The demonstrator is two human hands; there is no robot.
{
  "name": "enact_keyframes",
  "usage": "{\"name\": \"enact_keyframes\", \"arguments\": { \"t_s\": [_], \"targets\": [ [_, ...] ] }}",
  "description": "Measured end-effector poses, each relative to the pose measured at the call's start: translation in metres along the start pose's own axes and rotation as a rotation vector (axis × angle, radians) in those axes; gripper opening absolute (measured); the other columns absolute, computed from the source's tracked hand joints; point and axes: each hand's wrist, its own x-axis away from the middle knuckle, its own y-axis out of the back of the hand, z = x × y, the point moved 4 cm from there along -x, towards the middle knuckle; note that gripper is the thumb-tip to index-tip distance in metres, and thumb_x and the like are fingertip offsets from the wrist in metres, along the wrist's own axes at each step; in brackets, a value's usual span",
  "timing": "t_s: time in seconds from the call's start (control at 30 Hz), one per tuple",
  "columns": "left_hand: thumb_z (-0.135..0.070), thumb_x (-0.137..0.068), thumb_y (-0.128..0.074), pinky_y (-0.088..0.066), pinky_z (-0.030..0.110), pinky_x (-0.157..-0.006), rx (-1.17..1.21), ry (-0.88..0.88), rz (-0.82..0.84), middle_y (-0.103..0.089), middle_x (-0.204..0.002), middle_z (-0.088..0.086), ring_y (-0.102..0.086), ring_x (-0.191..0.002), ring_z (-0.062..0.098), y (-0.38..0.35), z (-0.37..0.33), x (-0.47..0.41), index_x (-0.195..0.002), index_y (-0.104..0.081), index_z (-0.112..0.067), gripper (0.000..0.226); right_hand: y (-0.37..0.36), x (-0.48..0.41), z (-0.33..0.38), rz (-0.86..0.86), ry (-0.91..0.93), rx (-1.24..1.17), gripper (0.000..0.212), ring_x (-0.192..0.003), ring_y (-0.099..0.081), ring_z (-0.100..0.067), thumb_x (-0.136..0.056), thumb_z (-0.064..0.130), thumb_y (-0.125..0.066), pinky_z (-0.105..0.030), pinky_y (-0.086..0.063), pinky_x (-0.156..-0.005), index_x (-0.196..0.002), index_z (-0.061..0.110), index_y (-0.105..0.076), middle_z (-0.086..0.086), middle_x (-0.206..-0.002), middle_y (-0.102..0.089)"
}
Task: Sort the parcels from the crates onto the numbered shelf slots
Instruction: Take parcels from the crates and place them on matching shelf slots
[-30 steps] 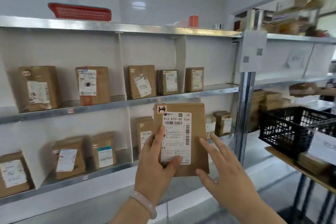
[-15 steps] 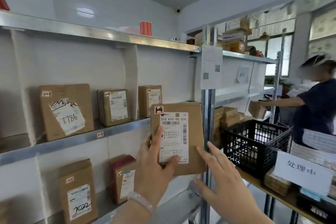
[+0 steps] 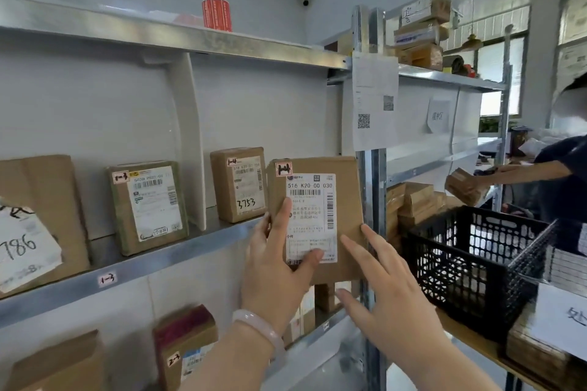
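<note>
The parcel (image 3: 346, 197) has come up since a moment ago and now stands upright against the right end of the middle shelf (image 3: 143, 260), just beside the box marked 3753 (image 3: 238, 184). The left hand (image 3: 276, 267) grips it, thumb across the label. The right hand (image 3: 384, 289) stays flat and spread, fingertips at the parcel's lower right edge.

Shelf codes and parcel labels
Held parcel (image 3: 347, 197) – label "516 K20-00 030", sticker "1-4"; neighbouring parcel (image 3: 238, 184) – "1-4" and handwritten "3753"; shelf-edge tag (image 3: 107, 279) "1-3"; lower parcel (image 3: 185, 347) "2-3"; far-left label (image 3: 23, 246) "786"
</note>
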Motion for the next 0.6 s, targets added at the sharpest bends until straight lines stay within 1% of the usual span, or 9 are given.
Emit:
{"name": "enact_keyframes", "arguments": {
  "t_s": [0.03,0.1,0.17,0.27,0.33,0.43,0.47,0.57,0.6],
  "targets": [
    [-0.043,-0.08,-0.075,-0.042,0.022,-0.097,0.005,0.007,-0.005,-0.028,-0.146,-0.014,-0.034,-0.131,0.012,-0.008,0.006,-0.009,-0.138,-0.003,-0.073,0.097,-0.006,-0.011,-0.01,-0.006,0.014,-0.011,0.075,-0.143,-0.011,-0.005,-0.085,0.055,-0.058,-0.033,-0.026,-0.113,-0.135,0.066,-0.003,0.023,-0.155,-0.003],
    [-0.044,-0.081,-0.074,-0.046,0.04,-0.105,-0.014,0.015,-0.013,-0.026,-0.145,-0.018,-0.034,-0.134,0.016,-0.026,0.014,-0.029,-0.138,-0.003,-0.073,0.096,-0.017,-0.035,-0.033,-0.006,0.05,-0.019,0.076,-0.143,-0.008,-0.003,-0.085,0.057,-0.056,-0.034,-0.025,-0.113,-0.135,0.067,0.0,0.024,-0.155,0.0],
    [-0.044,-0.081,-0.074,-0.041,0.044,-0.109,-0.043,0.027,-0.031,-0.025,-0.139,-0.025,-0.032,-0.135,0.013,-0.046,0.02,-0.05,-0.138,-0.003,-0.073,0.096,-0.027,-0.059,-0.059,0.004,0.079,-0.016,0.076,-0.139,0.0,0.005,-0.084,0.059,-0.054,-0.031,-0.022,-0.112,-0.134,0.068,0.002,0.03,-0.152,0.007],
    [-0.043,-0.08,-0.075,-0.034,0.031,-0.108,-0.064,0.039,-0.052,-0.022,-0.128,-0.032,-0.028,-0.129,0.002,-0.075,0.028,-0.08,-0.138,-0.006,-0.073,0.095,-0.042,-0.094,-0.096,0.042,0.114,-0.023,0.076,-0.131,0.02,0.017,-0.084,0.061,-0.053,-0.026,-0.011,-0.112,-0.133,0.07,0.003,0.037,-0.146,0.024],
    [-0.04,-0.08,-0.077,-0.03,0.021,-0.105,-0.094,0.031,-0.066,-0.027,-0.136,-0.023,-0.028,-0.126,-0.002,-0.092,0.031,-0.102,-0.138,-0.006,-0.072,0.097,-0.048,-0.118,-0.117,0.052,0.14,-0.024,0.076,-0.126,0.029,0.02,-0.084,0.062,-0.051,-0.025,-0.006,-0.111,-0.133,0.07,0.006,0.038,-0.143,0.029],
    [-0.036,-0.08,-0.078,-0.024,-0.001,-0.096,-0.144,0.027,-0.114,-0.032,-0.137,-0.016,-0.026,-0.119,-0.02,-0.114,0.038,-0.137,-0.139,-0.005,-0.07,0.099,-0.056,-0.151,-0.146,0.056,0.167,-0.041,0.075,-0.131,0.022,0.015,-0.084,0.064,-0.049,-0.029,-0.006,-0.11,-0.133,0.07,0.008,0.038,-0.145,0.027],
    [-0.038,-0.08,-0.077,-0.024,0.001,-0.098,-0.184,0.028,-0.124,-0.034,-0.137,-0.013,-0.027,-0.12,-0.018,-0.12,0.04,-0.146,-0.141,-0.004,-0.068,0.099,-0.059,-0.16,-0.155,0.057,0.17,-0.043,0.075,-0.133,0.017,0.012,-0.084,0.065,-0.048,-0.03,-0.007,-0.11,-0.133,0.07,0.008,0.038,-0.145,0.027],
    [-0.04,-0.08,-0.077,-0.037,0.029,-0.107,-0.313,0.045,-0.137,-0.039,-0.145,0.002,-0.04,-0.129,0.014,-0.139,0.053,-0.168,-0.15,-0.012,-0.053,0.096,-0.072,-0.177,-0.179,0.069,0.166,-0.063,0.075,-0.133,0.012,0.009,-0.083,0.065,-0.048,-0.031,-0.006,-0.108,-0.133,0.071,0.008,0.04,-0.142,0.03],
    [-0.038,-0.08,-0.077,-0.039,0.036,-0.108,-0.332,0.052,-0.132,-0.04,-0.145,0.005,-0.041,-0.129,0.02,-0.143,0.058,-0.173,-0.151,-0.015,-0.048,0.095,-0.077,-0.18,-0.185,0.077,0.162,-0.073,0.075,-0.134,0.011,0.007,-0.083,0.066,-0.048,-0.032,-0.007,-0.108,-0.133,0.071,0.008,0.04,-0.143,0.03]
  ]
}}
